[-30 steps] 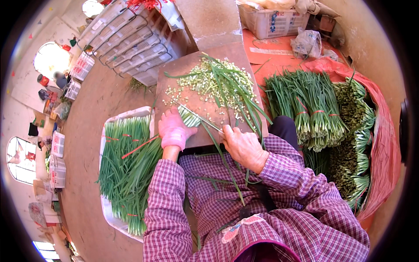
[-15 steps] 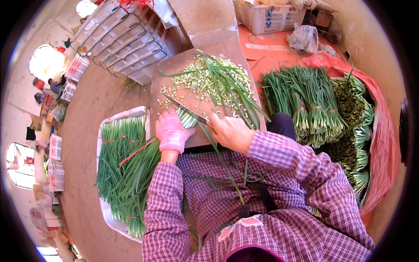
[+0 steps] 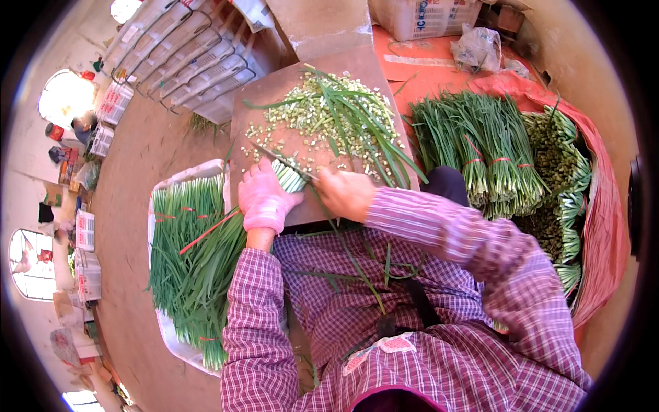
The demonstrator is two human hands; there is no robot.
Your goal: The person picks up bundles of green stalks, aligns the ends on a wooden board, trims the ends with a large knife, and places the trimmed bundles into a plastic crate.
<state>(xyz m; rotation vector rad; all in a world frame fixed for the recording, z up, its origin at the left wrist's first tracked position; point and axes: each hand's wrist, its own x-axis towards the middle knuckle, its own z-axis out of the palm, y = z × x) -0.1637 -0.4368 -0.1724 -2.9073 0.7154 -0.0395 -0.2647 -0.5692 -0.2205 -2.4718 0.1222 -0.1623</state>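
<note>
My left hand (image 3: 263, 199), in a pink glove, is closed around a bundle of garlic chives (image 3: 288, 177) near its pale cut ends. Its green leaves trail down to the left over the crate. Bare, my right hand (image 3: 344, 195) grips a knife (image 3: 280, 158), whose handle is hidden in the fingers. The blade lies across the white stem ends, just beyond my left hand, over the brown cutting board (image 3: 248, 143). Chopped stem pieces (image 3: 302, 113) and a few loose long leaves (image 3: 357, 123) are spread over the board.
At left, a white crate (image 3: 159, 329) holds banded chive bundles. On the right, more tied bundles (image 3: 480, 151) lie beside a red sheet (image 3: 607, 254) wrapped round stacked chives. Nested plastic crates (image 3: 195, 62) stand behind the board. Farther left, a person sits among crates.
My right hand and the knife have shifted slightly left. My left hand holds the bundle in nearly the same place, and the whole view has tilted a little.
</note>
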